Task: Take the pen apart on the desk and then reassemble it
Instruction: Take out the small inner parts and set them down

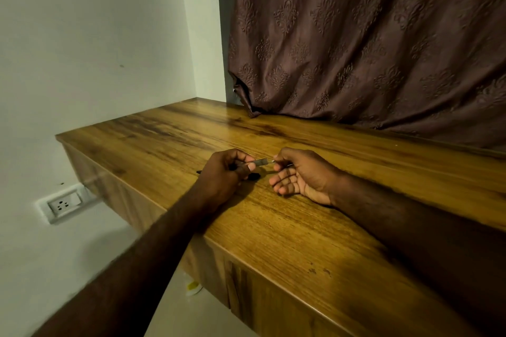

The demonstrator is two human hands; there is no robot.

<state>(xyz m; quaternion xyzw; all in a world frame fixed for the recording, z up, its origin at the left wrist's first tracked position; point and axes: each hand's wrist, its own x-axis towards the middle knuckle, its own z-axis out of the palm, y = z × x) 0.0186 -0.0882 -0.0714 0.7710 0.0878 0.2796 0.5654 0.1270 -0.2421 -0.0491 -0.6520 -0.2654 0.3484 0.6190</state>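
Now pen barrel between both hands.

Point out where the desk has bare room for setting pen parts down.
Bare wood lies between the hands and the brown curtain, and along the wooden desk front between the forearms. Crowded: under the left hand, where a black pen part lies.

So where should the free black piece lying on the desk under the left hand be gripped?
Pinch the black piece at its exposed right end, coming from above. It lies flat on the desk, and the left hand covers its middle; only the ends show.
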